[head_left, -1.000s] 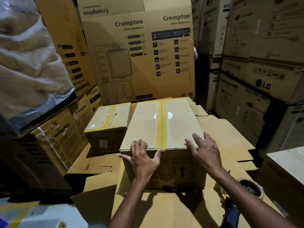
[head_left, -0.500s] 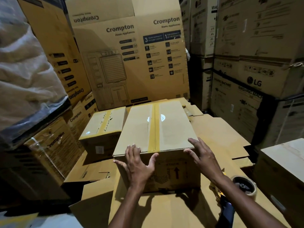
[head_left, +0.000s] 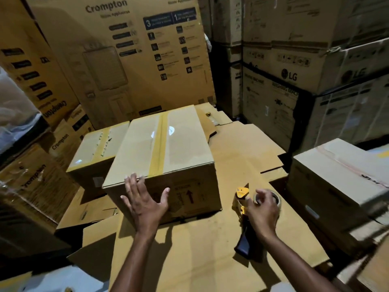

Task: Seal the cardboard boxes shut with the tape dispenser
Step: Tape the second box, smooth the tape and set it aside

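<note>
View: head.
Box: brown cardboard box [head_left: 166, 148], top seam taped, mid flattened cardboard sheet [head_left: 210, 260].
Left hand [head_left: 145, 204]: fingers spread flat on box's near face.
Right hand [head_left: 263, 213]: fingers curled over yellow-black tape dispenser [head_left: 242, 192], beside box's right corner.
Handling: likely light, rigid; grip the dark handle.

A plain brown rectangular cardboard box [head_left: 168, 148] sits upright and closed, a yellowish tape strip running down the middle of its glossy top and over the near edge, with the left hand [head_left: 145, 205] flat against its near face. Just beside that box's left side sits a lower, smaller brown cardboard box [head_left: 99, 148], also closed and taped along its centre. Near the large box's near right corner lies a yellow-and-black tape dispenser [head_left: 241, 194], dark handle toward the viewer, the right hand [head_left: 263, 209] curled over its roll.
</note>
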The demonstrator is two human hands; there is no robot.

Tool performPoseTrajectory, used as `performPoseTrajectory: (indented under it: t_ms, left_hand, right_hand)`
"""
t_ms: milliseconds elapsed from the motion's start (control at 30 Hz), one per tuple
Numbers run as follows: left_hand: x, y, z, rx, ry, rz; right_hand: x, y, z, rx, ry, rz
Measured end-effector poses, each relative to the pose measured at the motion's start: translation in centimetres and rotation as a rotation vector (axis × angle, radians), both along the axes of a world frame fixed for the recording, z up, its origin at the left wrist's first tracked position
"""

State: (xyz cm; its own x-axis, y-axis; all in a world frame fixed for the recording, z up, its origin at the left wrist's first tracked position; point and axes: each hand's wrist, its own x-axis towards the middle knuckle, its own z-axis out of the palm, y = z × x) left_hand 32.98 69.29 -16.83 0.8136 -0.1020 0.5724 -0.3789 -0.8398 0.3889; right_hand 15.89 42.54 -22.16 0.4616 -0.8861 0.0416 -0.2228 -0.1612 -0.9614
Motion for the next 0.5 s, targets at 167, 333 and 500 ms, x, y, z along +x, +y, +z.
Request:
performPoseTrajectory:
  t_ms: [167,333,500]
  left_hand:
    - [0.2,0.0,-0.2,0.059,0.018,0.013]
    - [0.3,0.2,-0.1,0.053,0.014,-0.011]
    - [-0.1,0.6,0.3,0.056,0.033,-0.022]
  right_hand:
    - [-1.8,1.5,-0.9,0.163,0.163,-0.171]
    - [-0.6,3.0,-1.8,0.815,0.16,-0.257]
    - [-0.2,2.7,-3.0,1.268,0.039,-0.03]
